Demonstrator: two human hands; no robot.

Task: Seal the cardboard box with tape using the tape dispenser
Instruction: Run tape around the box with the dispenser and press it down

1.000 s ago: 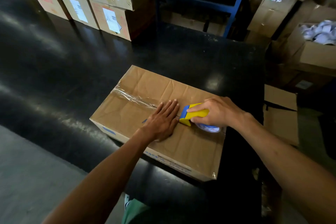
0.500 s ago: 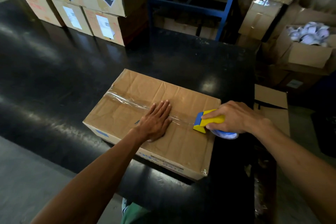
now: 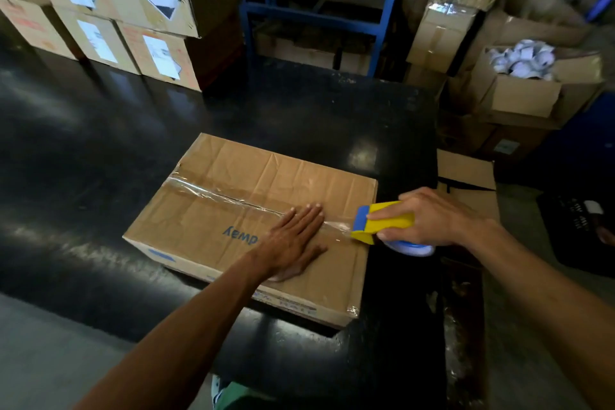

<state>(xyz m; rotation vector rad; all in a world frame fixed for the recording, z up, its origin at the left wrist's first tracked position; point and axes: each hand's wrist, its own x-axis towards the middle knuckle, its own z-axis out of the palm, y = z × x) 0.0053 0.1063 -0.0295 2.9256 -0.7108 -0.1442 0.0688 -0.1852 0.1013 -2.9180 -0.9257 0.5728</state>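
Observation:
A brown cardboard box (image 3: pixel 233 210) lies flat on the black table (image 3: pixel 100 143). A strip of clear tape (image 3: pixel 213 193) runs along its centre seam from the left edge toward the right edge. My left hand (image 3: pixel 294 241) presses flat on the box top over the seam, fingers spread. My right hand (image 3: pixel 429 218) grips a yellow and blue tape dispenser (image 3: pixel 379 221) at the box's right edge, with its tape roll (image 3: pixel 411 248) hanging just past the edge. Tape stretches from the dispenser's blade back under my left fingertips.
Stacked labelled cartons (image 3: pixel 116 17) stand at the table's back left. A blue metal rack (image 3: pixel 316 10) is behind the table. Open cartons (image 3: pixel 525 90), one holding white rolls, sit on the right. A small carton (image 3: pixel 466 176) stands by the table's right edge.
My right hand has pulled the dispenser rightward along the seam to the box's right edge, laying more tape. My left hand stayed flat on the box top.

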